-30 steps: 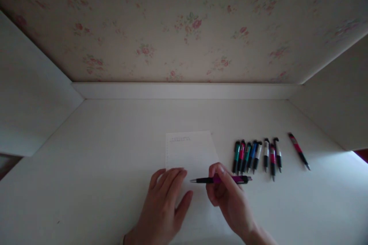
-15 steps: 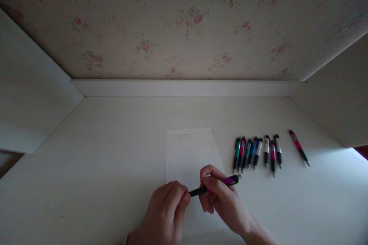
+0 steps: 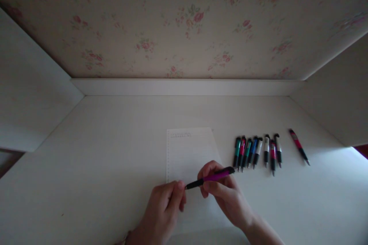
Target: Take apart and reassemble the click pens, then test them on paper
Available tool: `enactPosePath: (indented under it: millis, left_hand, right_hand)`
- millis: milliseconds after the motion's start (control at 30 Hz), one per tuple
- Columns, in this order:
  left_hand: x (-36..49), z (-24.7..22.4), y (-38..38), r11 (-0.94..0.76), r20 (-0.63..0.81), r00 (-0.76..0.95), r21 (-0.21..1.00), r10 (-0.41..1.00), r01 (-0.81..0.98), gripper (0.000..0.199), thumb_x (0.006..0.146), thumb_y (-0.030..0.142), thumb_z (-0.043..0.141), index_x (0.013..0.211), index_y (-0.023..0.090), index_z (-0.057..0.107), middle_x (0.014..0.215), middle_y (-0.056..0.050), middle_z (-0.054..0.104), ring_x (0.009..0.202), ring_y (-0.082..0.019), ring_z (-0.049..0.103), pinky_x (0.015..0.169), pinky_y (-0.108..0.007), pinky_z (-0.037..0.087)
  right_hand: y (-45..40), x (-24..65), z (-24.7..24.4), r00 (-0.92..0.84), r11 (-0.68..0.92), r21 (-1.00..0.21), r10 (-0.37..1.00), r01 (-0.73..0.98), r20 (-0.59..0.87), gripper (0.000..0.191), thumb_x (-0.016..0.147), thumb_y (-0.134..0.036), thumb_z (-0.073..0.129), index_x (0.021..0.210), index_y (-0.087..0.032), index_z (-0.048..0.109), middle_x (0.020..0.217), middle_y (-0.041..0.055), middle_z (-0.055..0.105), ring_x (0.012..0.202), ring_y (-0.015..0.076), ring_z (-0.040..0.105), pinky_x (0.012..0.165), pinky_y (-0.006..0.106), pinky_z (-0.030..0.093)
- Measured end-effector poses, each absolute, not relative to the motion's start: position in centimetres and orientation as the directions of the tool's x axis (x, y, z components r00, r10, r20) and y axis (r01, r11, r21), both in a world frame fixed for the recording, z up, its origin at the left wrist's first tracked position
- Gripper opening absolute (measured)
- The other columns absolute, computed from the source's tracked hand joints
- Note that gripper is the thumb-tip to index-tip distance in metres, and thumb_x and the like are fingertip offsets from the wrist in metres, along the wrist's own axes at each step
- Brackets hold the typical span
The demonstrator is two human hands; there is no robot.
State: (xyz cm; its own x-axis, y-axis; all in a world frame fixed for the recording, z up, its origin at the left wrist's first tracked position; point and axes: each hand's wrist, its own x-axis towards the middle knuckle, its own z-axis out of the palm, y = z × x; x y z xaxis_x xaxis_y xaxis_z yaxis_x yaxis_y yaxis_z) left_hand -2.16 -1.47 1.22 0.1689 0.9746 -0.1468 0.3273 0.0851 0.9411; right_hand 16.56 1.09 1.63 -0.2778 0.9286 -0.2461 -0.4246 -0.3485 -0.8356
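Note:
My right hand [image 3: 225, 195] is closed around a purple and black pen [image 3: 214, 177], pinching it between thumb and fingers at about its middle. The pen slants, its black clip end up to the right and its tip pointing down to the left. My left hand [image 3: 165, 206] sits right at that tip, thumb against curled fingers. Whatever those fingers may enclose is hidden. Below both hands lies a sheet of lined paper [image 3: 188, 153], with a perforated left edge and small handwriting along the top.
Several pens [image 3: 254, 151] in green, pink, blue and white lie in a row right of the paper. One pink and black pen [image 3: 299, 146] lies apart, farther right. The white desk [image 3: 115, 141] is bounded by side panels and a flowered wall [image 3: 161, 26].
My right hand has turned the pen so more of its purple barrel and clip show. The left hand's fingers have shifted at the tip, and its thumb now lies uppermost.

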Motion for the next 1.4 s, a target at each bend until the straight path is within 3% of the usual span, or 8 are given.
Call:
enactPosePath:
  millis: [133, 233, 367, 567, 767, 1100, 1233, 1400]
  left_hand:
    - [-2.4, 1.5, -1.4, 0.062, -0.106, 0.157, 0.964, 0.982, 0.26, 0.044, 0.101, 0.052, 0.041, 0.088, 0.017, 0.065, 0.067, 0.0, 0.057, 0.056, -0.012, 0.048, 0.051, -0.022, 0.038]
    - [-2.5, 1.4, -1.3, 0.037, -0.086, 0.186, 0.967, 0.979, 0.254, 0.029, 0.097, 0.046, 0.056, 0.105, 0.019, 0.062, 0.07, 0.002, 0.056, 0.056, -0.012, 0.05, 0.051, -0.02, 0.04]
    - [-2.4, 1.0, -0.9, -0.105, 0.049, 0.183, 0.946, 0.982, 0.307, 0.016, 0.097, 0.034, 0.057, 0.095, 0.02, 0.063, 0.078, 0.0, 0.059, 0.062, -0.011, 0.054, 0.056, -0.02, 0.043]
    - [-2.7, 1.1, -0.7, -0.096, 0.025, 0.209, 0.936, 0.978, 0.339, 0.038, 0.104, 0.035, 0.043, 0.075, 0.019, 0.061, 0.07, -0.001, 0.058, 0.064, -0.013, 0.055, 0.059, -0.022, 0.043]
    - [-2.7, 1.2, -0.9, -0.056, -0.041, 0.25, 0.929, 0.967, 0.366, 0.023, 0.098, 0.041, 0.056, 0.098, 0.021, 0.068, 0.076, -0.001, 0.06, 0.063, -0.013, 0.056, 0.054, -0.021, 0.043]
    - [-3.0, 0.8, -0.6, -0.231, 0.155, 0.213, 0.886, 0.965, 0.403, 0.013, 0.1, 0.028, 0.056, 0.1, 0.022, 0.068, 0.084, -0.001, 0.065, 0.068, -0.012, 0.062, 0.059, -0.02, 0.049]
    - [-3.6, 0.2, 0.2, -0.321, 0.265, 0.182, 0.785, 0.947, 0.53, 0.013, 0.099, 0.022, 0.056, 0.106, 0.021, 0.068, 0.093, -0.005, 0.064, 0.077, -0.016, 0.064, 0.068, -0.026, 0.055]
    - [-4.3, -0.7, 1.1, -0.357, 0.254, 0.261, 0.492, 0.931, 0.794, 0.022, 0.093, 0.022, 0.065, 0.114, 0.022, 0.069, 0.103, -0.008, 0.064, 0.09, -0.025, 0.064, 0.082, -0.045, 0.055]
  right_hand:
    - [1.3, 16.9, 1.5, -0.243, -0.323, -0.856, 0.94, -0.404, -0.24, 0.016, 0.08, -0.029, 0.079, 0.082, -0.019, 0.067, 0.075, -0.0006, 0.063, 0.064, 0.0128, 0.055, 0.063, 0.026, 0.04]
    - [1.3, 16.8, 1.2, -0.222, -0.319, -0.855, 0.944, -0.409, -0.246, 0.017, 0.08, -0.031, 0.08, 0.083, -0.02, 0.067, 0.076, -0.0011, 0.063, 0.064, 0.0121, 0.054, 0.063, 0.026, 0.04]
    - [1.2, 16.8, 0.9, -0.234, -0.324, -0.861, 0.94, -0.393, -0.247, 0.02, 0.08, -0.034, 0.081, 0.084, -0.02, 0.067, 0.076, -0.0013, 0.063, 0.064, 0.0117, 0.054, 0.062, 0.025, 0.04]
    - [1.2, 17.1, 0.6, -0.237, -0.326, -0.874, 0.938, -0.36, -0.252, 0.019, 0.081, -0.034, 0.08, 0.085, -0.021, 0.067, 0.077, -0.0013, 0.062, 0.065, 0.0121, 0.053, 0.062, 0.026, 0.039]
    - [1.4, 17.0, 0.7, -0.255, -0.335, -0.875, 0.933, -0.349, -0.255, 0.019, 0.081, -0.034, 0.08, 0.083, -0.02, 0.067, 0.074, -0.0015, 0.061, 0.065, 0.0123, 0.053, 0.063, 0.026, 0.039]
    - [1.7, 17.3, 1.2, -0.187, -0.3, -0.863, 0.952, -0.405, -0.243, 0.02, 0.077, -0.034, 0.083, 0.08, -0.02, 0.069, 0.076, -0.0009, 0.063, 0.062, 0.011, 0.053, 0.058, 0.024, 0.04]
    - [2.1, 17.3, 1.5, -0.131, -0.277, -0.851, 0.961, -0.445, -0.244, 0.021, 0.075, -0.034, 0.084, 0.078, -0.02, 0.069, 0.072, -0.0013, 0.063, 0.061, 0.0106, 0.052, 0.057, 0.022, 0.039]
    - [2.1, 17.3, 1.4, -0.121, -0.272, -0.87, 0.962, -0.41, -0.244, 0.022, 0.076, -0.035, 0.084, 0.079, -0.02, 0.069, 0.07, -0.0016, 0.063, 0.06, 0.0106, 0.051, 0.056, 0.023, 0.038]
